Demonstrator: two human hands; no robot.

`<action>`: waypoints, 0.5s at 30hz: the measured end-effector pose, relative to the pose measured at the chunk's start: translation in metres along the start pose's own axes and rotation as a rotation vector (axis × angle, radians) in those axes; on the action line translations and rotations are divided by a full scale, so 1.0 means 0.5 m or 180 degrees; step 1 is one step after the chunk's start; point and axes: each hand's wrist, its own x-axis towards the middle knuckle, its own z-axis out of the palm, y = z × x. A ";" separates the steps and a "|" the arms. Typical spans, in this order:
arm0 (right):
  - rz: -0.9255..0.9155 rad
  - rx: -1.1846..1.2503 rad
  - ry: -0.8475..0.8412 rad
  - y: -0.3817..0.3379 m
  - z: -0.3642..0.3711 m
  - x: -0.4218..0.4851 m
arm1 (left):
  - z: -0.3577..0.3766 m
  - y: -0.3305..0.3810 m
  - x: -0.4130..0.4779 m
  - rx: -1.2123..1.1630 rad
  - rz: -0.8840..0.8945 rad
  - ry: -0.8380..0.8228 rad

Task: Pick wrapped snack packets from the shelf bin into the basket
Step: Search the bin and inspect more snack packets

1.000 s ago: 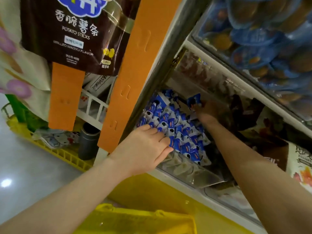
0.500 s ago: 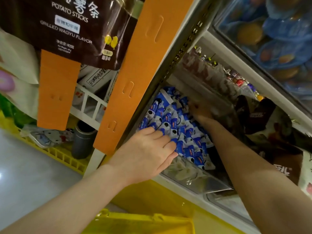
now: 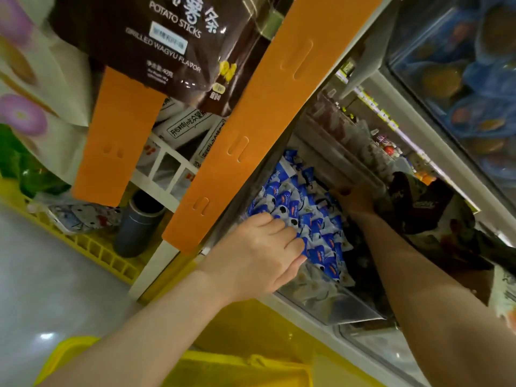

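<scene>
Left hand (image 3: 258, 255) lies nearly flat on the blue packets (image 3: 314, 219) at the bin's (image 3: 337, 307) near end. Right hand (image 3: 356, 199) reaches deeper, grip hidden. Basket (image 3: 251, 368) sits directly below, nearest the left.

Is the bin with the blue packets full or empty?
Fairly full: packets lie heaped across most of the bin.

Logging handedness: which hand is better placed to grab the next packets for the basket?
Probably left: the left hand rests on the packets, nearer the basket; the right hand reaches deeper, fingers in shadow.
</scene>
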 end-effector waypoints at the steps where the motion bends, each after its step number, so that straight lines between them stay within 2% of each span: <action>1: -0.0007 -0.0005 -0.0074 -0.002 0.000 0.000 | 0.000 0.000 0.000 0.0002 -0.0002 0.0005; 5: 0.0107 0.0146 -0.0195 -0.007 0.009 -0.004 | 0.001 -0.001 0.000 -0.0011 -0.0006 -0.0030; 11: -0.0025 0.0719 0.0947 -0.029 -0.007 -0.030 | -0.006 0.006 0.001 0.0022 -0.0122 -0.0199; 15: -0.0421 0.1236 0.1189 -0.051 -0.045 -0.075 | -0.024 0.019 0.005 0.0035 -0.0258 -0.0456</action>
